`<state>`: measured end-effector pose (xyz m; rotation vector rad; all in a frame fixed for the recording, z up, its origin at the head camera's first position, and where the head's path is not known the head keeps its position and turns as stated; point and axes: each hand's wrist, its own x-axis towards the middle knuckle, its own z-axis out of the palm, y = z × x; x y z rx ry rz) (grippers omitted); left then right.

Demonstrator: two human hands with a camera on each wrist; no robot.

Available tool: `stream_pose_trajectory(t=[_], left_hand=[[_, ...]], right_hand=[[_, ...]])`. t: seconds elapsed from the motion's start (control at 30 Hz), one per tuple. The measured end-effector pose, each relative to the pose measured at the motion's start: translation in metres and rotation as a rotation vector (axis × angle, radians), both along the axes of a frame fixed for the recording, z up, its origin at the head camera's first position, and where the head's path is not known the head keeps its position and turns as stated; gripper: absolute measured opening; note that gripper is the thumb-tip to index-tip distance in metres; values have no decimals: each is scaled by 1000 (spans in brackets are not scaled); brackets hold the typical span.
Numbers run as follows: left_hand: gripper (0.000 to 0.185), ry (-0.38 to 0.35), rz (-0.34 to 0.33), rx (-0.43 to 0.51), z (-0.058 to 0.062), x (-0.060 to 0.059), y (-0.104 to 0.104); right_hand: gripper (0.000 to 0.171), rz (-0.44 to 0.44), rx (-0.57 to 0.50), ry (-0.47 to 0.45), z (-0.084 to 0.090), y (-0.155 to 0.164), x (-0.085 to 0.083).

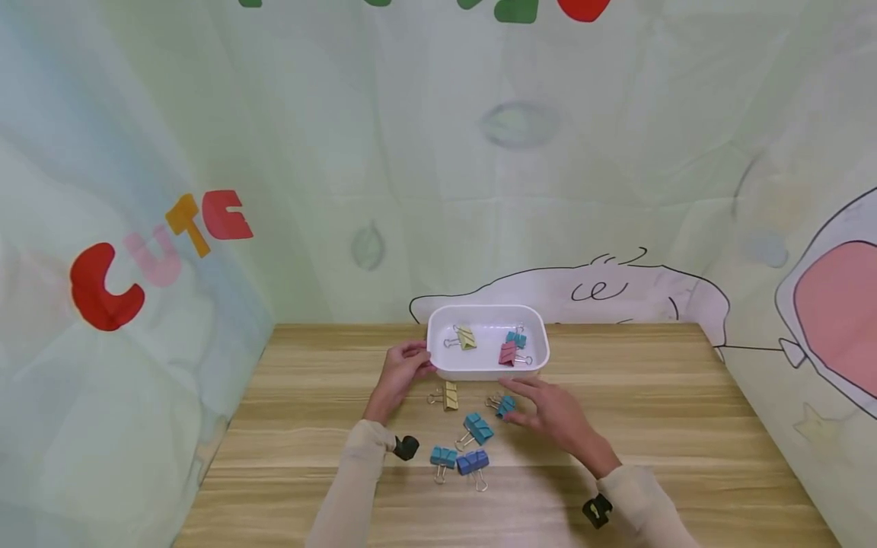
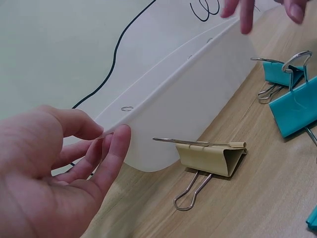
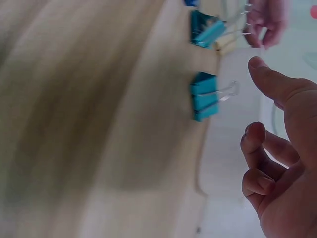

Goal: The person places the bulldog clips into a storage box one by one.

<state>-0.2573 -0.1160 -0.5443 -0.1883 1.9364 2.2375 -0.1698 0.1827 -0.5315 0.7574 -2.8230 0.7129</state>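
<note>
The left hand (image 1: 397,374) holds the left end of the white tray (image 1: 541,358), fingers curled on its rim. The right hand (image 1: 551,411) hovers, grip loose and holding nothing, just beside a teal binder clip (image 1: 505,405) on the worktop (image 1: 685,426). 3 clips lie in the tray; a yellow binder clip (image 1: 448,396) lies before it.

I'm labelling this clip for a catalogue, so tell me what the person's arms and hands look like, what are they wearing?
Both hands, the left hand and right hand, are bare, without gloves. Each forearm is covered by a snug, light cream-coloured left sleeve and right sleeve. A small black device sits at the left wrist, and another black device at the right.
</note>
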Motion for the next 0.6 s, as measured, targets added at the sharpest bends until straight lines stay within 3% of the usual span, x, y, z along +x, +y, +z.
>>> stream_pose_trajectory(t=[0.27, 0.6], left_hand=[[38, -2, -4, -1, -1, 0, -2], [37, -7, -2, 0, -1, -1, -2]], right_hand=[[60, -26, 23, -14, -30, -4, -4], [48, -91, 4, -85, -45, -11, -4]])
